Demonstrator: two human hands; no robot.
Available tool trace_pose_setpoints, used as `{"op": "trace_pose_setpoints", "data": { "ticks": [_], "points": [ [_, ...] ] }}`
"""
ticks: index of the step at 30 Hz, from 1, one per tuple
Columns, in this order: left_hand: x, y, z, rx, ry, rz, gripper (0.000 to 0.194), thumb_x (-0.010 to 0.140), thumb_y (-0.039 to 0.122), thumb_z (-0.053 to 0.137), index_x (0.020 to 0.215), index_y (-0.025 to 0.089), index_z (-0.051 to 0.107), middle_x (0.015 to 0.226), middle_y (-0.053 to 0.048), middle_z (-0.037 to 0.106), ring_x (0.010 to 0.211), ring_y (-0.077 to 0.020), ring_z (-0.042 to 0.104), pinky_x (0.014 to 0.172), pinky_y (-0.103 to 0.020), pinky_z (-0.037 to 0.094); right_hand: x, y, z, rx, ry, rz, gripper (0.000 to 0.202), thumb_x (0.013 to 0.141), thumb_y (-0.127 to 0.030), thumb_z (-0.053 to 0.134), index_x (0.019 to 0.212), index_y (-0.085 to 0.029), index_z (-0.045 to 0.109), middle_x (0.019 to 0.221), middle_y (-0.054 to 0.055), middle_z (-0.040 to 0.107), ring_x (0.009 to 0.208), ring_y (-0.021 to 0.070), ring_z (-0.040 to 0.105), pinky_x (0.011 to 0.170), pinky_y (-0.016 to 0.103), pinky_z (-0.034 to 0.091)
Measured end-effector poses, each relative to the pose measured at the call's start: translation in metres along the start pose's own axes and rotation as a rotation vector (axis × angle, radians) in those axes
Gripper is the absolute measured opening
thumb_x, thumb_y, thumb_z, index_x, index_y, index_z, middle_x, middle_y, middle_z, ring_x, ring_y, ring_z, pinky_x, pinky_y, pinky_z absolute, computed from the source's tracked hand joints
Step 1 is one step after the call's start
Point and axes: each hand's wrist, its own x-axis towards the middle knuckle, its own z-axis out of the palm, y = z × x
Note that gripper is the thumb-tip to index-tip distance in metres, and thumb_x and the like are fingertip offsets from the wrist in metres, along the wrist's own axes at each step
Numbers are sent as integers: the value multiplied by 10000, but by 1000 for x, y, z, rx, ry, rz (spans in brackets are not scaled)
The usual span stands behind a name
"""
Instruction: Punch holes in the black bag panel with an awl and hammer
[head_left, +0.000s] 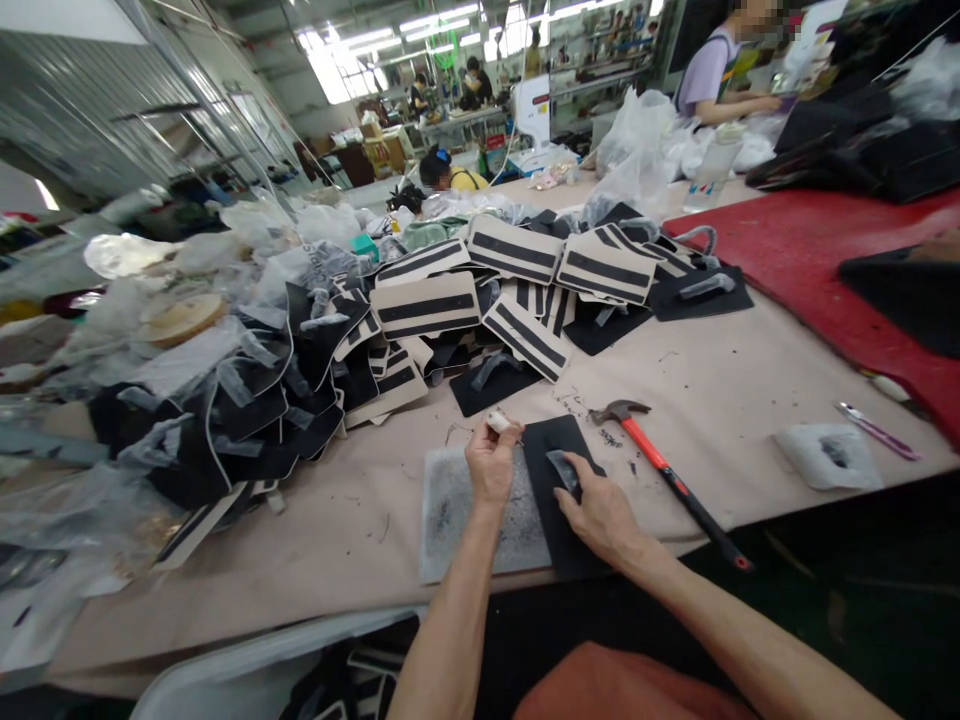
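My left hand (pixel 493 462) is closed, its fingertips pinching a small whitish object (pixel 498 421) above a speckled grey-white slab (pixel 450 510). A black rectangular panel (pixel 546 448) lies to the right, partly over the slab's edge. On this panel my right hand (pixel 600 505) has thumb and fingers around a plastic-wrapped handle (pixel 562 470). A hammer (pixel 655 455) with a red and black shaft rests on the table right of the panel, among small dark scraps.
Behind my hands lies a heap of black and beige striped panels (pixel 424 303). A white packet (pixel 827 457) and a cutter (pixel 879 432) sit at the right. A bin (pixel 176 692) stands below the table (pixel 337 535). A person (pixel 709 75) sits at the back right.
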Motion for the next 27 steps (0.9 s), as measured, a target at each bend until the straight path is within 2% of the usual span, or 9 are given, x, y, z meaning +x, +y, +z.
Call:
{"op": "trace_pose_setpoints", "data": {
  "ticks": [5,11,16,27],
  "points": [
    [3,-32,16,-109,-94,-118,379,776,424,763,993,138,645,921,-76,744,861,-206,727,850,-352,578,-3,-2,8,34,-42,8,566,914,-401,550,1402,-131,460,931,132,731,863,292,707,754,355,490],
    [6,-51,24,-62,-198,-119,412,808,485,723,1016,145,617,944,-101,748,879,-218,731,889,-391,576,-2,-1,12,-9,-67,-17,445,936,-395,512,1254,-94,592,988,168,730,947,295,701,816,354,494],
    [7,-58,20,-81,-168,-155,448,825,529,688,1045,151,589,956,-100,745,872,-219,738,872,-394,586,-1,6,18,3,-65,-9,426,942,-427,512,1219,-119,613,995,154,737,938,280,706,818,341,496],
    [7,-59,24,4,-192,-126,369,851,482,671,1014,159,602,960,-92,747,897,-212,734,891,-378,580,-1,8,19,22,-67,-18,436,944,-418,502,1234,-110,605,1024,158,734,928,289,707,818,359,504]
  ]
}}
